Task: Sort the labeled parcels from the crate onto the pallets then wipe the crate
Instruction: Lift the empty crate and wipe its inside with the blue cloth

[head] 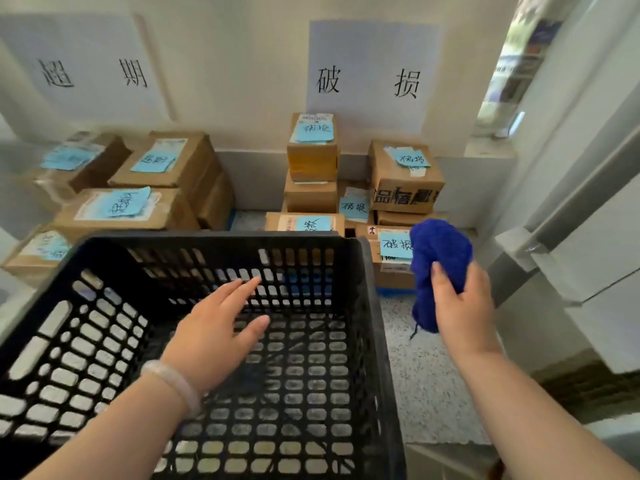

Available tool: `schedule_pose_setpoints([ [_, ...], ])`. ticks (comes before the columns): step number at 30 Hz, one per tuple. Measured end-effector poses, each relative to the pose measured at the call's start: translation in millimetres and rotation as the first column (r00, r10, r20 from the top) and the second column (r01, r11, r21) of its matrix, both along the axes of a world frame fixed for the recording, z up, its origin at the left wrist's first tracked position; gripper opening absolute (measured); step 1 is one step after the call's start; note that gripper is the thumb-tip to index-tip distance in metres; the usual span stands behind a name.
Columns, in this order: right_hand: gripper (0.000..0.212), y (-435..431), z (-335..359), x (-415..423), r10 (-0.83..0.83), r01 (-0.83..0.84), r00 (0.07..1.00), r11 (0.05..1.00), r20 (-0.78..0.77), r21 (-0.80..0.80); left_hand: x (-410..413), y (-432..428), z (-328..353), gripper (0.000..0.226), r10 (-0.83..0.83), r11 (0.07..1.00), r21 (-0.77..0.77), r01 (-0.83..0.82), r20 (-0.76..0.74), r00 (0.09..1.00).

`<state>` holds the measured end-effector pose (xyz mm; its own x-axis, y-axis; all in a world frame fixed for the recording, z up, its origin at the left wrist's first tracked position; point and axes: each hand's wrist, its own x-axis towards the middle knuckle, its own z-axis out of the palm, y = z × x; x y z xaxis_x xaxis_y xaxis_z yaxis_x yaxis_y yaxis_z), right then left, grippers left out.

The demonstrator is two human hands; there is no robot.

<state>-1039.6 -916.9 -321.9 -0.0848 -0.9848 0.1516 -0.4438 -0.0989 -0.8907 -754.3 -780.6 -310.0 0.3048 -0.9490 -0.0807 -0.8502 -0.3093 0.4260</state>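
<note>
A black perforated plastic crate (pixel 377 341) fills the lower left, with no parcels inside it. My left hand (pixel 214 327) hovers over the crate's interior, fingers straight and spread, holding nothing. My right hand (pixel 460 306) is just right of the crate's right wall and grips a bunched dark blue cloth (pixel 440 258). Behind the crate, brown cardboard parcels with blue sticky labels stand in two groups: a left group (pixel 156 168) and a right group (pixel 405 178), both against the wall.
Two white paper signs with black characters hang on the wall, a left sign (pixel 90 71) and a right sign (pixel 370 77). A grey door frame (pixel 571 202) runs down the right side. Speckled floor (pixel 426 375) lies between the crate and that frame.
</note>
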Motion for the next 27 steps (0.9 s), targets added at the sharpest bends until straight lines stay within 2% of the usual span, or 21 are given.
schedule_pose_setpoints([
  [3, 0.029, 25.8, 53.0, 47.4, 0.072, -0.056, 0.992, 0.987, 0.100, -0.149, 37.2, 9.9, 7.2, 0.066, -0.005, 1.000, 0.001, 0.005, 0.027, 1.000],
  [5, 0.016, 45.6, 70.6, 79.0, 0.180, -0.157, 0.977, 0.970, 0.115, -0.185, 66.4, 22.5, 9.7, 0.067, 0.014, 0.999, 0.029, -0.015, 0.026, 1.000],
  [7, 0.008, 65.2, 70.0, 115.4, 0.303, -0.295, 0.951, 0.948, 0.062, -0.117, 101.0, 38.2, 13.0, 0.068, 0.019, 0.999, 0.032, -0.020, 0.039, 0.999],
  [9, 0.017, 80.1, 55.8, 152.8, 0.387, -0.389, 0.920, 0.921, -0.061, -0.019, 134.6, 49.1, 14.6, 0.068, 0.008, 0.999, 0.034, -0.010, 0.069, 0.998],
  [12, 0.010, 90.8, 24.8, 204.6, 0.480, -0.454, 0.840, 0.877, -0.254, 0.156, 176.8, 57.0, 15.1, 0.067, -0.026, 0.999, 0.035, 0.023, 0.078, 0.997],
  [14, 0.004, 93.0, 6.9, 235.6, 0.512, -0.461, 0.808, 0.857, -0.291, 0.228, 199.9, 61.9, 13.2, 0.067, -0.056, 0.998, 0.046, 0.053, 0.069, 0.996],
  [17, 0.011, 92.5, -11.9, 281.6, 0.477, -0.419, 0.848, 0.871, -0.231, 0.257, 229.4, 68.4, 7.5, 0.072, -0.077, 0.997, -0.007, 0.078, 0.085, 0.993],
  [19, 0.011, 97.0, -16.7, 311.8, 0.442, -0.395, 0.875, 0.887, -0.194, 0.240, 241.7, 67.9, 6.0, 0.083, -0.076, 0.992, -0.086, 0.088, 0.138, 0.987],
  [21, 0.014, 106.0, -18.8, 338.8, 0.424, -0.396, 0.883, 0.903, -0.201, 0.166, 249.8, 62.7, 3.5, 0.085, -0.063, 0.991, -0.110, 0.079, 0.143, 0.988],
  [23, 0.026, 111.8, -17.5, 363.3, 0.386, -0.391, 0.890, 0.920, -0.243, 0.028, 254.7, 56.3, -1.7, 0.086, -0.053, 0.995, -0.075, 0.060, 0.084, 0.995],
  [25, 0.037, 107.6, -19.4, 386.7, 0.349, -0.389, 0.891, 0.917, -0.290, -0.092, 255.6, 53.3, -8.5, 0.099, -0.077, 0.994, -0.069, 0.086, 0.117, 0.990],
  [27, 0.044, 100.9, -29.1, 408.4, 0.332, -0.385, 0.883, 0.917, -0.332, -0.107, 255.3, 53.4, -15.3, 0.098, -0.087, 0.993, -0.062, 0.097, 0.146, 0.985],
])
